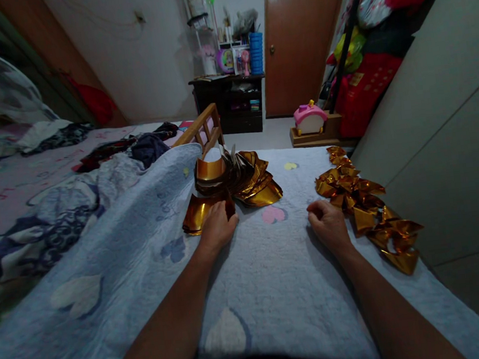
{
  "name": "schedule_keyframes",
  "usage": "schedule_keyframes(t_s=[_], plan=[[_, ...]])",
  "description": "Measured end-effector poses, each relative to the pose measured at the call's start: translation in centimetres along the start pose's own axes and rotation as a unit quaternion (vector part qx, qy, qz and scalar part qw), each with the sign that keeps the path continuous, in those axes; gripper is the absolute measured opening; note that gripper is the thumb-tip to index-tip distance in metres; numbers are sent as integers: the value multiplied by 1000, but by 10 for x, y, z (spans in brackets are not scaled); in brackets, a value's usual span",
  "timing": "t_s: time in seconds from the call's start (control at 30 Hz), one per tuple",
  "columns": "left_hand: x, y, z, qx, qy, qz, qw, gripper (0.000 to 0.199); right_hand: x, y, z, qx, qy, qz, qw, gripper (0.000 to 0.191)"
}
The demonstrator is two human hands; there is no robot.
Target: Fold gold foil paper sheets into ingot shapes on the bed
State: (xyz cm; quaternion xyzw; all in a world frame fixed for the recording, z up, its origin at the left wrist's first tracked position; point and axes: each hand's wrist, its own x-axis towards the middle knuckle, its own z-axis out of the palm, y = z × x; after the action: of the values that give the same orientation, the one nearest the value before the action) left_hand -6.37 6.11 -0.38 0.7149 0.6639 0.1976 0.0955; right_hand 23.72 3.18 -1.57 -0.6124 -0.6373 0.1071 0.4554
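My left hand (219, 227) is closed at the near edge of a small stack of shiny gold foil paper (195, 210), its thumb to the right and the other fingertips partly hidden. Right behind it lies a larger fanned pile of gold foil sheets (260, 186), curling upward. My right hand (329, 224) rests on the light blue quilt (271, 274) with fingers curled in; nothing shows in them. Just to its right, a row of folded gold foil pieces (355, 189) runs along the quilt's right side, shaped somewhat like ingots.
A wooden rail (209, 122) rises beyond the quilt's far edge. Rumpled clothes (149, 149) lie on a pink bed to the left. A pale cabinet (446, 138) borders the right side. Farther off are a dark shelf unit (231, 102) and a pink toy (310, 118).
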Motion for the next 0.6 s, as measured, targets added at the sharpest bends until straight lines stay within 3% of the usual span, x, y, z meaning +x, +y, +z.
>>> schedule_keyframes(t_s=[0.4, 0.6], plan=[[-4, 14, -11, 94, -15, 7, 995, 33, 1, 4, 1, 6, -7, 5, 1000, 14], [-3, 13, -14, 98, -11, -29, 995, 31, 2, 4, 1, 2, -15, 14, 1000, 14]])
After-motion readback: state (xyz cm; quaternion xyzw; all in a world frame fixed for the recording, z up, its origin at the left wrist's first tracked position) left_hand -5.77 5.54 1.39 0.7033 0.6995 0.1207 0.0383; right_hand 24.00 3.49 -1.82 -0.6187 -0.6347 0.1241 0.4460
